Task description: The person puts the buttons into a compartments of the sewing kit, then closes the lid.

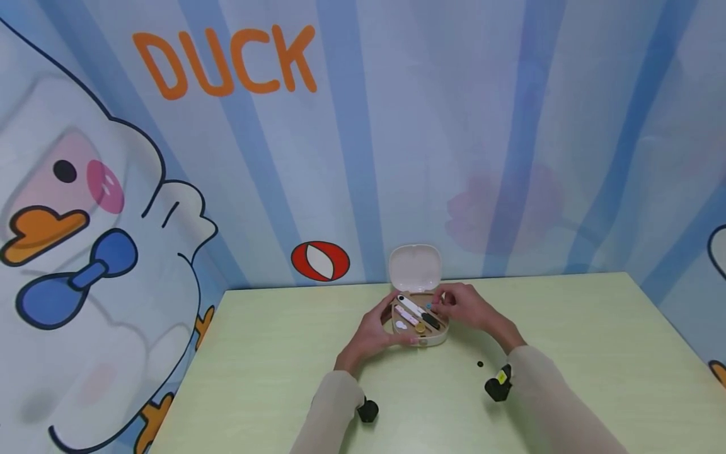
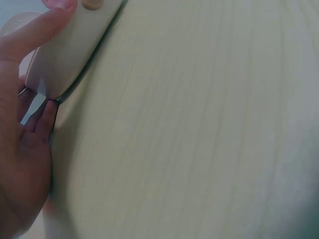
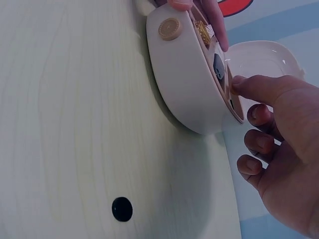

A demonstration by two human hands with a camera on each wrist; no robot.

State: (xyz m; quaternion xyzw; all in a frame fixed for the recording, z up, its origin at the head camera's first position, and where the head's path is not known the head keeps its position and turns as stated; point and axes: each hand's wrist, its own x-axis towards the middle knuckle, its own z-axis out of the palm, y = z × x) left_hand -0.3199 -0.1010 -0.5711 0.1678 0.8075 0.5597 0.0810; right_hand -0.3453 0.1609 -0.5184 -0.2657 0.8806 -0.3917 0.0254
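Observation:
A small white hinged case [image 1: 433,341] stands on the table with its lid [image 1: 416,268] raised at the back. My left hand [image 1: 371,332] grips its left side, thumb across the front near a round tan clasp [image 3: 170,29]. Inside lie a white-and-black stick-like tool [image 1: 411,306], a smaller pinkish-white one beside it, a gold round piece [image 1: 420,328] and a small blue piece [image 1: 429,306]. My right hand [image 1: 462,304] reaches over the right rim, one fingertip [image 3: 239,82] in the compartment there and other fingers curled below. Whether it pinches anything is hidden.
A small black disc [image 3: 122,209] lies on the pale wood-grained table [image 1: 272,353], in front of the case to the right. Behind the table's back edge hangs a blue striped cloth [image 1: 408,126] with a duck print. Black wrist devices [image 1: 498,388] hang under both sleeves.

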